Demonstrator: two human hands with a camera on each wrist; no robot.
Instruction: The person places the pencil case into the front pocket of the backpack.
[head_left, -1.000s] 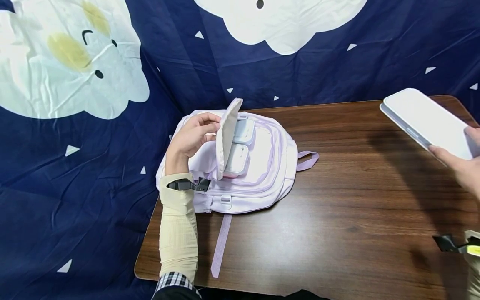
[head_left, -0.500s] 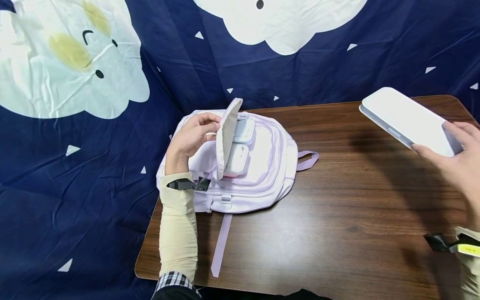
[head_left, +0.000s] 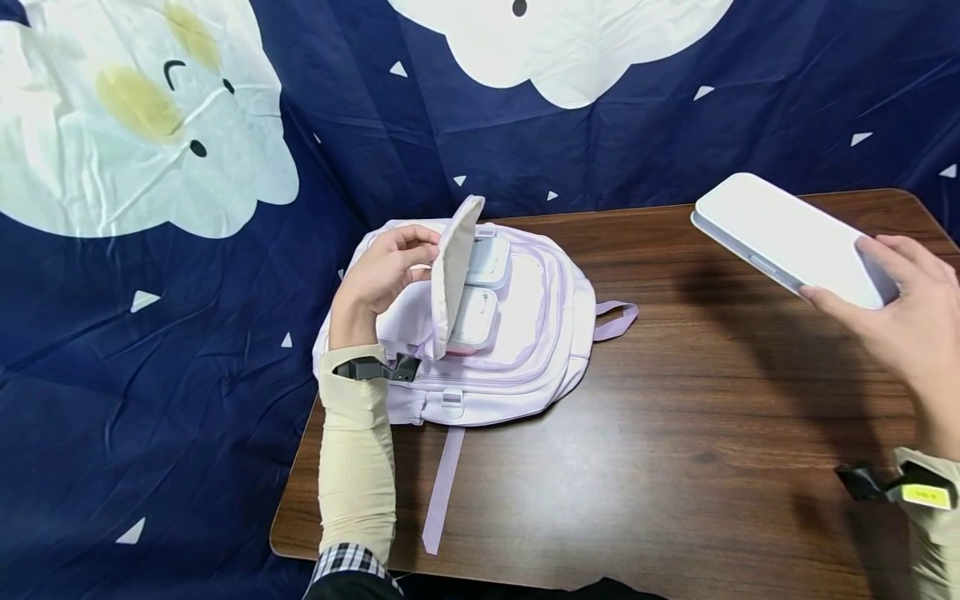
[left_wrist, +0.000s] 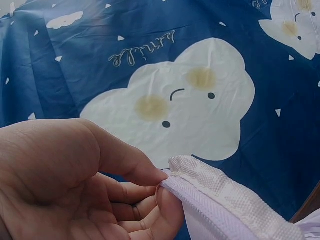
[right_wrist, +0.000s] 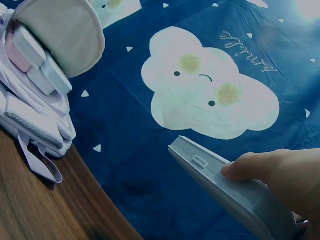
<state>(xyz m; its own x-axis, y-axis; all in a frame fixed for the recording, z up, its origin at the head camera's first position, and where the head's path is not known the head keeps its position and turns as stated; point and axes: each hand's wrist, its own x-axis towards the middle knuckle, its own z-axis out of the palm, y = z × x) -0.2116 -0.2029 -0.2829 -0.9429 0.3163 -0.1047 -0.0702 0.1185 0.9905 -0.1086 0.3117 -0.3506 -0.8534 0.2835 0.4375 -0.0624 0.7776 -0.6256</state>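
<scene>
A pale lilac backpack (head_left: pixel 555 333) lies on the table with its front flap (head_left: pixel 456 271) lifted upright. My left hand (head_left: pixel 386 271) pinches the flap's edge between thumb and fingers, which the left wrist view shows close up. Under the flap sit two small lidded boxes, a bluish one (head_left: pixel 488 262) and one with a pinkish base (head_left: pixel 475 318); the flap partly covers both. Off to the right, my right hand (head_left: pixel 911 308) grips a long white case (head_left: pixel 787 237) by its near end, tilted above the table. In the right wrist view the thumb presses the case's latched side (right_wrist: pixel 200 161).
The brown wooden table (head_left: pixel 675 500) runs to a blue cloud-print curtain (head_left: pixel 600 158) behind and at the left. A lilac strap (head_left: pixel 444 492) trails toward the front edge, and a loop (head_left: pixel 617 322) sticks out at the bag's right end.
My right hand has moved left with the white case, bringing it closer to the backpack and further into view. The left hand and the raised flap have stayed in place.
</scene>
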